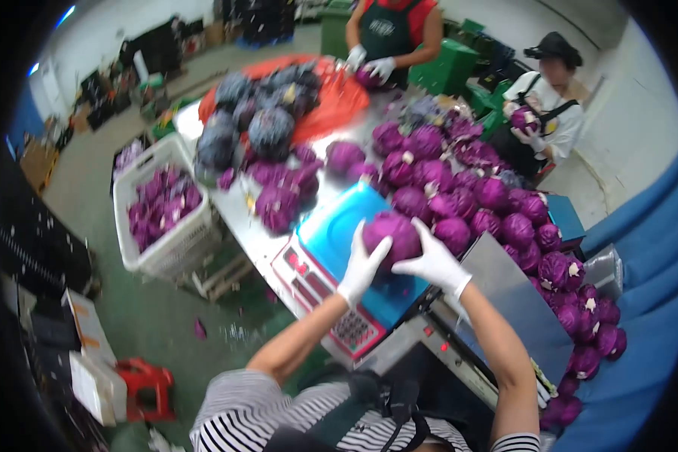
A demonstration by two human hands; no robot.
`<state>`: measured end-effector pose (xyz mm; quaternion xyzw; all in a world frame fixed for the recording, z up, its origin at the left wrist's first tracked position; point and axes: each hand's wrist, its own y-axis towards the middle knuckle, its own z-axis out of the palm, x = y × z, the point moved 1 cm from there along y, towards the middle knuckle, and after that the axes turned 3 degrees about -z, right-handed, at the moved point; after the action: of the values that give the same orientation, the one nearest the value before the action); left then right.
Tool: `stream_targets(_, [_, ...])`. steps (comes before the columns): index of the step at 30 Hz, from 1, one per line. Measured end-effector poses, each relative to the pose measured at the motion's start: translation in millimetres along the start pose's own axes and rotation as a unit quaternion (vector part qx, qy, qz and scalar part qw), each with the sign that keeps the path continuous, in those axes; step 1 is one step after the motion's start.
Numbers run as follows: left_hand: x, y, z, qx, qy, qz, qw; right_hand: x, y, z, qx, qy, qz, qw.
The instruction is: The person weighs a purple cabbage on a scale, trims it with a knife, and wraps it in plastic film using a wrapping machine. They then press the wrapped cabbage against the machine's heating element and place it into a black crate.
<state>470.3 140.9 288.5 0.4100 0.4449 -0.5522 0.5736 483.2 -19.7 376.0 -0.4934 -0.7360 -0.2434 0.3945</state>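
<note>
Between my two white-gloved hands is a red cabbage (391, 235), held over the blue pan of a weighing scale (339, 218). My left hand (364, 264) grips its left side, with the thumb across the front. My right hand (434, 262) closes on its right side. The scale's red-and-white panel with display and keypad (352, 331) faces me. Right behind my hands, a large heap of trimmed red cabbages (429, 175) covers the right of the metal table. Another trimmed cabbage (277, 207) lies left of the scale.
Untrimmed dark cabbages (270, 132) lie on a red sheet (339, 102). A white crate (166, 245) of purple leaves stands left. A metal plate (516, 301) is by my right arm. Two people (390, 38) in aprons and gloves handle cabbages across the table. A red stool (145, 388) stands lower left.
</note>
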Motion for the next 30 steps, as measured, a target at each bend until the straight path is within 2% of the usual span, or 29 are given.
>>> stream_targets(1, [-10,-6,3,0.025,-0.029,-0.001,0.999,-1,-5,0,-0.011,-0.026,-0.013,1.0])
stream_targets(4, [-29,-20,18,0.067,0.013,0.049,0.996,0,-30,-10,-0.074,-0.1,-0.032,0.992])
stream_targets(8, [-56,-30,65,0.143,0.033,0.091,0.985,13,-79,-40,-0.176,0.006,-0.038,0.984])
stream_targets(12, [-57,-37,121,0.249,0.09,0.147,0.953,35,-142,-73,-0.263,-0.01,-0.025,0.964])
stream_targets(14, [-53,-38,154,0.321,0.069,0.12,0.937,-8,-167,-88,-0.32,-0.066,0.001,0.945])
stream_targets(16, [-59,-45,185,0.387,0.116,0.146,0.903,-11,-202,-100,-0.352,-0.072,0.07,0.931])
stream_targets(18, [-42,-47,213,0.483,0.089,0.066,0.869,-36,-233,-105,-0.392,-0.11,0.109,0.907])
stream_targets(20, [-17,-50,241,0.537,0.13,0.078,0.83,-38,-262,-108,-0.41,-0.122,0.178,0.886])
stream_targets(25, [9,-60,280,0.597,0.27,0.075,0.752,-69,-307,-108,-0.426,-0.161,0.234,0.859])
stream_targets(28, [14,-59,283,0.618,0.244,0.088,0.742,-77,-316,-109,-0.428,-0.098,0.222,0.87])
stream_targets(30, [4,-63,275,0.602,0.258,0.062,0.753,-81,-323,-111,-0.41,-0.108,0.2,0.883])
